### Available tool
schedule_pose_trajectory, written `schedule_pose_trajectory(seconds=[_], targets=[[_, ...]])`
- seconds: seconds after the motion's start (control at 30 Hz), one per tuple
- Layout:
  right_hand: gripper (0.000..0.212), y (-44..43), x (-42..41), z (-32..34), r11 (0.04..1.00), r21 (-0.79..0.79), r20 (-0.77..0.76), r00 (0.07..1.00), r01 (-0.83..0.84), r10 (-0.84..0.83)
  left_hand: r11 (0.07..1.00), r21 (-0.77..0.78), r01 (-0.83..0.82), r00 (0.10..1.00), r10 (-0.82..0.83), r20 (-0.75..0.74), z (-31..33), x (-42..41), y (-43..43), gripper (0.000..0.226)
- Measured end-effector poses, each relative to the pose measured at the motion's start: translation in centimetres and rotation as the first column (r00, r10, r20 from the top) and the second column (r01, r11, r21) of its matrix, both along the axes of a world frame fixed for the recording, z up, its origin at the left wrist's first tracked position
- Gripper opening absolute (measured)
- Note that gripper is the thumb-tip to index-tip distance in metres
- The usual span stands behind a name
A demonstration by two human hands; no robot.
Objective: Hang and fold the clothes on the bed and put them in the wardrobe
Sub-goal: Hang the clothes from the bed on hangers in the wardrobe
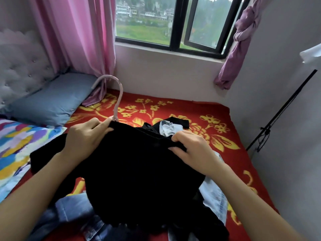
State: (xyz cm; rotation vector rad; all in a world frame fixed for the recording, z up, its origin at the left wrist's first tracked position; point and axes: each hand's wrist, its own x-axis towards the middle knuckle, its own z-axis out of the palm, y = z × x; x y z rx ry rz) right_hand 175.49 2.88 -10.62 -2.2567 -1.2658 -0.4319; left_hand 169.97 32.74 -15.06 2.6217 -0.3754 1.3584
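Fingers of the left hand (86, 138) are curling over the top edge of a black garment (139, 171), gripping it right beside the neck of a pink hanger (118, 94) whose hook is rising above the cloth and curving to the left. The right hand (192, 150) is pinching the same top edge further right, with thumb and bent fingers closing on a fold of the dark fabric. Between the two hands the garment is hanging down and spreading over the near part of the bed (217, 110), which is wearing a red cover with yellow flowers. One black sleeve is trailing out to the left, towards a multicoloured quilt (17, 148) at the bed's left edge.

Under the garment, dark blue jeans (73, 211) are lying at the near left, and a pale denim piece (215, 193) is showing at the near right. Just behind the hands, a light blue garment (167, 129) is sitting bunched with another black item (180, 121), near the middle of the bed. A blue-grey pillow (50, 101) is resting at the far left corner against a tufted headboard (20, 66). A pink curtain (74, 35) is hanging left of the window (173, 23), a knotted purple curtain (243, 40) right of it. A black stand (281, 108) is leaning by the right wall.
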Motion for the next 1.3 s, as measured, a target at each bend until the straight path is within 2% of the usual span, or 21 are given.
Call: schedule_pose_trajectory(seconds=[0.1, 0.17, 0.23, 0.3, 0.37, 0.4, 0.47, 0.53, 0.6, 0.7, 0.77, 0.8, 0.9, 1.0, 1.07, 1.13, 1.27, 1.3], targets=[[0.007, 1.9, -0.5, -1.5, 0.999, 0.023, 0.079, 0.996, -0.040, 0.038, 0.992, -0.123, -0.030, 0.997, 0.022, -0.069, -0.7, -0.7, -2.0, 0.054], [0.007, 2.7, -0.8, -2.4, 0.997, -0.026, 0.036, 0.997, -0.072, 0.073, 0.976, -0.215, -0.042, 0.996, 0.023, -0.092, -0.9, -1.1, -2.7, 0.056], [0.013, 2.6, -0.5, -3.1, 0.996, -0.008, -0.093, 0.992, -0.089, 0.088, 0.957, -0.286, -0.052, 0.995, 0.025, -0.097, -0.8, -1.5, -2.8, 0.052], [0.025, 1.3, 0.2, -3.2, 0.994, 0.106, -0.255, 0.966, -0.018, 0.045, 0.939, -0.341, -0.051, 0.993, 0.011, -0.118, -0.3, -1.6, -2.6, 0.035], [0.048, -0.7, 1.4, -3.1, 0.979, 0.173, -0.293, 0.954, 0.112, -0.057, 0.929, -0.367, -0.046, 0.991, -0.004, -0.135, 0.2, -1.7, -2.2, 0.016], [0.058, -1.9, 2.2, -3.0, 0.973, 0.152, -0.325, 0.939, 0.173, -0.116, 0.927, -0.372, -0.046, 0.989, -0.009, -0.144, 0.5, -1.8, -2.2, 0.013], [0.064, -4.3, 3.8, -2.9, 0.965, -0.025, -0.464, 0.852, 0.262, -0.243, 0.927, -0.375, -0.026, 0.989, -0.032, -0.147, 0.9, -1.9, -2.2, 0.015], [0.042, -5.8, 4.8, -3.2, 0.953, -0.185, -0.603, 0.738, 0.239, -0.302, 0.927, -0.376, -0.001, 0.990, -0.052, -0.130, 1.3, -1.8, -2.5, 0.015], [0.013, -6.0, 5.0, -4.0, 0.955, -0.195, -0.662, 0.688, 0.224, -0.297, 0.930, -0.367, 0.015, 0.990, -0.065, -0.125, 1.7, -1.6, -2.8, 0.015], [0.020, -5.6, 4.6, -4.5, 0.954, -0.132, -0.612, 0.734, 0.271, -0.293, 0.935, -0.353, 0.046, 0.985, -0.101, -0.140, 2.2, -0.9, -2.8, 0.017], [0.023, -5.4, 4.2, -3.9, 0.954, -0.152, -0.528, 0.795, 0.258, -0.300, 0.933, -0.352, 0.078, 0.982, -0.134, -0.137, 2.7, -0.8, -2.6, 0.015], [0.024, -5.3, 4.0, -3.6, 0.950, -0.200, -0.459, 0.834, 0.239, -0.306, 0.932, -0.346, 0.104, 0.979, -0.157, -0.128, 2.9, -1.0, -2.7, 0.020], [0.024, -3.5, 2.6, -3.4, 0.928, -0.350, -0.292, 0.927, 0.126, -0.236, 0.940, -0.282, 0.194, 0.967, -0.231, -0.104, 2.9, -1.4, -4.0, 0.052], [0.029, -1.6, 1.6, -3.1, 0.943, -0.332, -0.343, 0.929, 0.020, -0.141, 0.951, -0.227, 0.211, 0.963, -0.241, -0.117, 3.0, -1.4, -5.3, 0.059], [0.031, -1.4, 1.9, -2.4, 0.962, -0.273, -0.383, 0.914, 0.025, -0.133, 0.950, -0.239, 0.200, 0.960, -0.238, -0.145, 3.4, -1.5, -5.4, 0.061], [0.036, -2.0, 2.3, -1.7, 0.978, -0.199, -0.415, 0.899, 0.061, -0.140, 0.941, -0.276, 0.197, 0.945, -0.257, -0.202, 3.3, -1.8, -4.4, 0.056], [0.038, -4.4, 3.4, -1.2, 0.980, -0.066, -0.455, 0.868, 0.188, -0.197, 0.947, -0.299, 0.119, 0.921, -0.218, -0.322, 2.5, -3.7, -1.1, 0.019], [0.038, -5.0, 3.7, -1.1, 0.977, -0.022, -0.493, 0.848, 0.210, -0.193, 0.943, -0.314, 0.110, 0.909, -0.223, -0.352, 2.3, -4.3, -0.3, 0.018]])
